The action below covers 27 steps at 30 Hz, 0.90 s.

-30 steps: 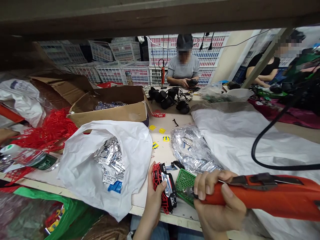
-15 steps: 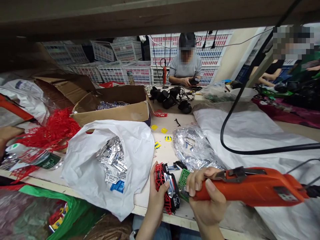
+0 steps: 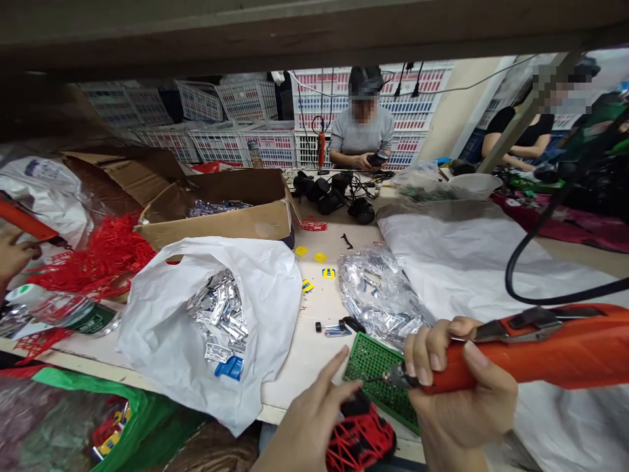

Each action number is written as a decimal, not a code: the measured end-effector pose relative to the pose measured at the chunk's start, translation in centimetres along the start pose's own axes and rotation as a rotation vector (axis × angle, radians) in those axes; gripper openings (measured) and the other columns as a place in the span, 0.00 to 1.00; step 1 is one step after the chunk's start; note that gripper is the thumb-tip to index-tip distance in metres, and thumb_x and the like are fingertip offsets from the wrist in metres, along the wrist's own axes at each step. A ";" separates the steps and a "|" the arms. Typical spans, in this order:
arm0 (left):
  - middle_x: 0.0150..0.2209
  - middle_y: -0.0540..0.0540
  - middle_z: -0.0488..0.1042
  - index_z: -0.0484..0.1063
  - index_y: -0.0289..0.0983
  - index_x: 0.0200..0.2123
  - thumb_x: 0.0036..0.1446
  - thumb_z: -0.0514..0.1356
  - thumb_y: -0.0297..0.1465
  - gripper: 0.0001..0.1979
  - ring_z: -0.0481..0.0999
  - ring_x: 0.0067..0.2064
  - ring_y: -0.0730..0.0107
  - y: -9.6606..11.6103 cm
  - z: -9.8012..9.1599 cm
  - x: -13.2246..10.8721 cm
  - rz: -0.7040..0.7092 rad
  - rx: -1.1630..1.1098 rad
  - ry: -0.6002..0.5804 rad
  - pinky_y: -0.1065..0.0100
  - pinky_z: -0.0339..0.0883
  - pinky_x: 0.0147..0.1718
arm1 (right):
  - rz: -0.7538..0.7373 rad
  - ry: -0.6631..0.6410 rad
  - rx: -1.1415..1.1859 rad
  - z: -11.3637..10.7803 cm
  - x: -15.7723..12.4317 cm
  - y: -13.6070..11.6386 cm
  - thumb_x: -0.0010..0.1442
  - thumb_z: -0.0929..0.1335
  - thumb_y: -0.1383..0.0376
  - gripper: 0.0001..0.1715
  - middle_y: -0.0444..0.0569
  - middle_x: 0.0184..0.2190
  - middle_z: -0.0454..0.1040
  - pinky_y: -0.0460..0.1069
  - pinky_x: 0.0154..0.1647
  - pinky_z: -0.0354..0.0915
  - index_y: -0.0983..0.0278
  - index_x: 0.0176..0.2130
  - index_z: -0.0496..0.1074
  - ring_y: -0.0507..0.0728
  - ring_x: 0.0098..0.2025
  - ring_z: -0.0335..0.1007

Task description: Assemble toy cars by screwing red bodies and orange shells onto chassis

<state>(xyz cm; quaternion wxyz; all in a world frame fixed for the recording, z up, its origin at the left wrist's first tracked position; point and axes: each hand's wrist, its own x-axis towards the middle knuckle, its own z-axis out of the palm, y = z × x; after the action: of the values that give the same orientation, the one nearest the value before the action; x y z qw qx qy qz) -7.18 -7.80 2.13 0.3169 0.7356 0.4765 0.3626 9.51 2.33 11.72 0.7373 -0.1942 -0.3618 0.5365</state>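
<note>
My left hand (image 3: pixel 314 410) holds a toy car body (image 3: pixel 361 436) with a red lattice frame and black parts, low at the table's front edge. Its index finger is stretched out, and the fingers under the car are hidden. Wrapped in my right hand (image 3: pixel 462 387) is an orange electric screwdriver (image 3: pixel 550 344), lying almost level and pointing left. The screwdriver's bit is over a green perforated tray (image 3: pixel 383 367), just right of the left fingertips. Small black and silvery parts (image 3: pixel 334 328) lie behind the tray.
A white bag (image 3: pixel 162 314) of shiny parts stands left, before a cardboard box (image 3: pixel 221 226). Clear plastic (image 3: pixel 381 288) with silvery pieces lies right of yellow pieces (image 3: pixel 328 273). A black cable (image 3: pixel 515 262) hangs right. Another person's hand (image 3: pixel 14 252) is far left; co-workers sit opposite.
The screwdriver and my right hand have moved right, uncovering the green tray. My left hand has lowered and turned the car, its red frame now facing up.
</note>
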 end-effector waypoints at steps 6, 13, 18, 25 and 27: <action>0.71 0.30 0.63 0.51 0.40 0.73 0.59 0.68 0.40 0.45 0.78 0.59 0.43 -0.2 1.4 1.0 0.119 0.366 -0.146 0.54 0.73 0.55 | -0.015 -0.028 -0.037 0.1 -0.2 0.2 0.58 0.72 0.62 0.03 0.36 0.15 0.66 0.43 0.12 0.60 0.60 0.34 0.76 0.48 0.11 0.58; 0.68 0.31 0.67 0.51 0.39 0.73 0.51 0.67 0.28 0.48 0.75 0.60 0.43 -1.0 2.0 0.9 0.092 0.281 -0.105 0.53 0.71 0.57 | -0.036 -0.011 -0.053 0.1 -0.4 0.2 0.59 0.71 0.63 0.03 0.36 0.16 0.67 0.44 0.14 0.60 0.60 0.34 0.75 0.48 0.12 0.59; 0.69 0.31 0.67 0.55 0.37 0.72 0.47 0.67 0.27 0.48 0.74 0.62 0.42 -1.0 2.2 0.9 0.064 0.250 -0.106 0.52 0.70 0.59 | -0.044 -0.029 -0.044 0.1 -0.5 0.4 0.59 0.71 0.63 0.03 0.36 0.16 0.67 0.43 0.15 0.60 0.60 0.35 0.75 0.48 0.13 0.60; 0.68 0.31 0.68 0.57 0.36 0.71 0.43 0.64 0.23 0.48 0.74 0.61 0.42 -0.5 2.2 1.2 0.041 0.256 -0.107 0.50 0.71 0.59 | -0.057 -0.008 -0.068 0.3 -0.6 0.6 0.57 0.73 0.63 0.02 0.36 0.15 0.67 0.44 0.13 0.61 0.58 0.33 0.77 0.49 0.12 0.59; 0.68 0.32 0.67 0.56 0.37 0.71 0.42 0.62 0.22 0.49 0.74 0.61 0.42 -0.5 2.3 1.2 0.028 0.275 -0.106 0.49 0.71 0.58 | -0.069 -0.002 -0.080 0.3 -0.6 0.7 0.56 0.73 0.63 0.02 0.36 0.15 0.67 0.45 0.13 0.60 0.58 0.34 0.77 0.49 0.12 0.59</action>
<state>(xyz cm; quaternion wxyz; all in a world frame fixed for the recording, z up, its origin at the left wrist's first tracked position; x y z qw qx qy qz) -5.18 -6.79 0.82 0.2327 0.7968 0.4939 0.2588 8.75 1.97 11.28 0.7467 -0.2103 -0.3903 0.4959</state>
